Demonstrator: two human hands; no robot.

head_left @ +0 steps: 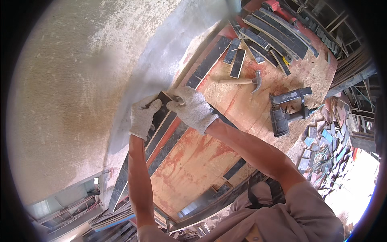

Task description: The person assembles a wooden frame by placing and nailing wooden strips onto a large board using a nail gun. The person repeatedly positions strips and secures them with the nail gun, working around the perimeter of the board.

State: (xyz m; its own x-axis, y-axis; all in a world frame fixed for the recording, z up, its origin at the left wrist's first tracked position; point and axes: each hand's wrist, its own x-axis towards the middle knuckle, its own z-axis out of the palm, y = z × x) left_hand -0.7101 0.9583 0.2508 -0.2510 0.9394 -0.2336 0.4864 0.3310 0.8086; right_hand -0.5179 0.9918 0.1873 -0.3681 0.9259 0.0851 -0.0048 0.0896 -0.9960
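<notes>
My left hand (142,117), in a whitish knit glove, is closed on the side of a dark-faced plywood strip (162,111). My right hand (192,108), gloved the same way, pinches near the strip's far end; what its fingertips touch there is partly hidden. The strip slants along the wall-side edge of a reddish, dusty work board (189,155). More dark strips (167,145) lie under and beside my hands, parallel to that edge. To the right of my right hand rests a claw hammer (238,81) with a wooden handle. Farther right lies a black nail gun (293,96).
A stained plaster wall (76,88) rises at the left. Several dark plywood strips (278,34) are piled at the far end of the board, with short offcuts (238,63) nearby. Scrap pieces (322,145) and a hose cover the ground at the right. One short dark piece (234,168) lies near my body.
</notes>
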